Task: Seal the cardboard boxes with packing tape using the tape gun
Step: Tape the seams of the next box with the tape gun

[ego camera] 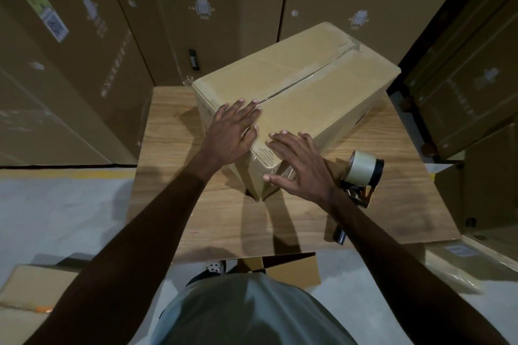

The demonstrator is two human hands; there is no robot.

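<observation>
At 6 o'clock, nearest the camera, a grey shirt (pixel 252 314) fills the bottom edge, with a spotted shoe (pixel 214 267) and an open carton (pixel 291 267) just past it on the pale floor (pixel 70 218). A flattened cardboard piece (pixel 30 291) lies at 8 o'clock. Both forearms reach up onto a wooden table (pixel 224 224). The right hand (pixel 301 168), fingers straight and spread, presses on the near corner of the cardboard box (pixel 308 98), its thumb down on the taped end face. The left hand (pixel 231 131), at 11 o'clock from the right one and close beside it, lies flat on the box top with fingertips at the centre seam. The box sits askew on the table, clear tape along its seam. The tape gun (pixel 361 176) lies on the table at 3 o'clock, just beside the right wrist, gripped by neither hand, its handle partly hidden by the forearm. Tall stacked cartons (pixel 84 50) wall the far side from 9 to 3 o'clock
</observation>
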